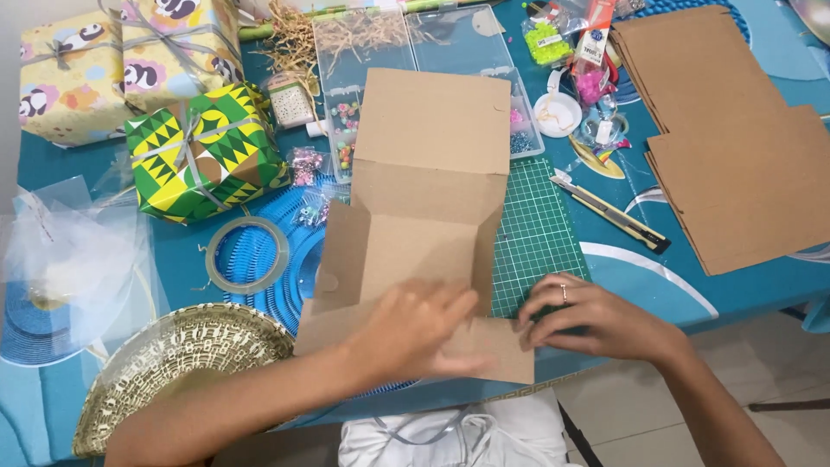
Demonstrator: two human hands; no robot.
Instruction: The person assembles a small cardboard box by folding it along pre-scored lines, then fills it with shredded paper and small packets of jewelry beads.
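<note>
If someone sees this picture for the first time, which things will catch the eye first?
At the centre, a half-folded brown cardboard box lies open, with the left hand and right hand pressing its near flap. At upper left sits a bright green and yellow wrapped gift, beside two panda-patterned parcels.

Cardboard box [421, 216] on cutting mat [536, 233]

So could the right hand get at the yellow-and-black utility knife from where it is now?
Probably yes. The right hand rests on the box's front flap, and the utility knife lies in the open beyond it, on the blue table cover. Only bare cover and the green cutting mat's corner lie between.
</note>
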